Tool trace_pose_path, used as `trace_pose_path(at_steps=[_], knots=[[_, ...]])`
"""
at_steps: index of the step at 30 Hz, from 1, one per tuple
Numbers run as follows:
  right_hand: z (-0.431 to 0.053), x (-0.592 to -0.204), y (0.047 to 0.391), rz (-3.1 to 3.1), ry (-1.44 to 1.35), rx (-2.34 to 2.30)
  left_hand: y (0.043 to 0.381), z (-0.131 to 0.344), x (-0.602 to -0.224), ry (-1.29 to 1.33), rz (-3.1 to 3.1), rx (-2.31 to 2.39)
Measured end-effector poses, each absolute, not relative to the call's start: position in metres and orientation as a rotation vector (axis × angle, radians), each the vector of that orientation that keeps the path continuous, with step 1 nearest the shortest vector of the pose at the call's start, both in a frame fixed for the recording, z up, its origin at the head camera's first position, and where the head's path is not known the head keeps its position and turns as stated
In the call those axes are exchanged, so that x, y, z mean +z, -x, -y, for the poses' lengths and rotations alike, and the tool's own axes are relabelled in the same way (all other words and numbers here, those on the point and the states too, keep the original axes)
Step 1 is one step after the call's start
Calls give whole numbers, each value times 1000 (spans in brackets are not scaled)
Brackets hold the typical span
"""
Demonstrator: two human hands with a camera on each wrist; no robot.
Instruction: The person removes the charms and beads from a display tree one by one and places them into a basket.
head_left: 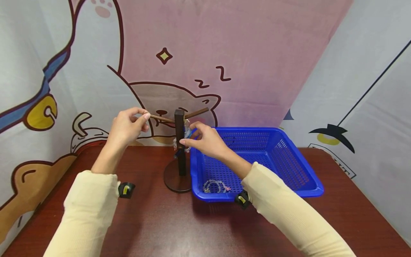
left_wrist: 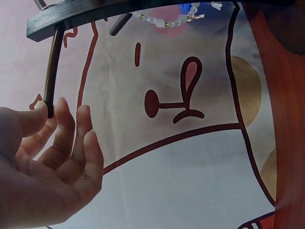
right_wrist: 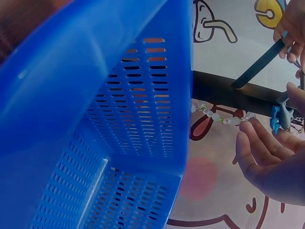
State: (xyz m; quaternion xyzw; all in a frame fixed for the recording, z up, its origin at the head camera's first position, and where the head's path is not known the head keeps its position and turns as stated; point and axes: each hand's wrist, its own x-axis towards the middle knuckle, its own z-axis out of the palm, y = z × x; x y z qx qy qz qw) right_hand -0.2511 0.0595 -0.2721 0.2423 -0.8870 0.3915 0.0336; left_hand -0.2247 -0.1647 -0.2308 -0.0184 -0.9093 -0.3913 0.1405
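Beside the upright dark jewelry stand [head_left: 181, 162], the right hand [head_left: 208, 140] is nearer the blue charm [head_left: 188, 133], which hangs between its curved thumb and forefinger; whether they grip, I cannot tell. The left hand [head_left: 126, 125] pinches the tip of a left-pointing peg [head_left: 163, 119]. A blue basket [head_left: 257, 129], right, holds beaded bracelets [head_left: 220, 182].

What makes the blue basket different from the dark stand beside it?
The blue basket is bright and slotted; the dark stand is solid brown. The basket is wide and open-topped; the stand is a slim upright post with side pegs on a round base. The basket sits low, while the stand rises higher. Both rest on the table and bear beaded jewelry.
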Motion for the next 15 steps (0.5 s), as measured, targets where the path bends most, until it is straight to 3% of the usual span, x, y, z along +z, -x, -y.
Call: trace_pose_path(at_steps=[15], knots=[[-63,-266,248,2714,-774,1242,225,165,-231,53,2626,-1132]])
